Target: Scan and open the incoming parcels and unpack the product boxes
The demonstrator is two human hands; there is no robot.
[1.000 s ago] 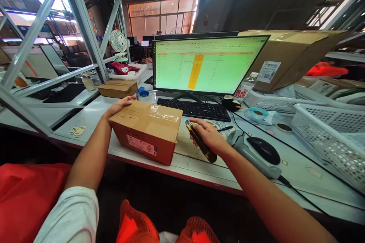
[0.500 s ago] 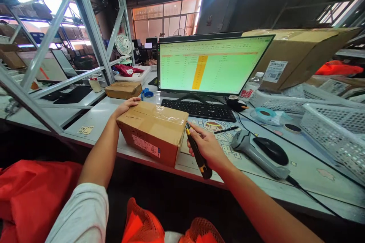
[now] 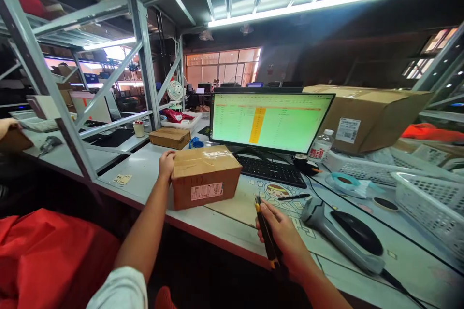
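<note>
A taped cardboard box [image 3: 203, 169] with a white shipping label on its front side stands on the desk, before the keyboard. My left hand [image 3: 167, 165] grips its left end, the fingers bent round the back corner and partly hidden. In my right hand [image 3: 281, 231] is a black and yellow utility knife [image 3: 267, 236], its tip pointing up and away from me. The knife is to the right of the box, apart from it, above the desk's front part.
A monitor [image 3: 270, 123] and keyboard [image 3: 271, 171] stand behind. To the right lie a pen [image 3: 294, 197], a barcode scanner [image 3: 340, 239], a mouse [image 3: 357, 232], tape rolls and white baskets [image 3: 431, 203]. A smaller carton [image 3: 169, 138] and blue tape [image 3: 196, 143] sit at the back left.
The box has turned so its labelled side faces me more squarely. My right hand has drawn the knife away from the box's right end. The camera view has tilted up.
</note>
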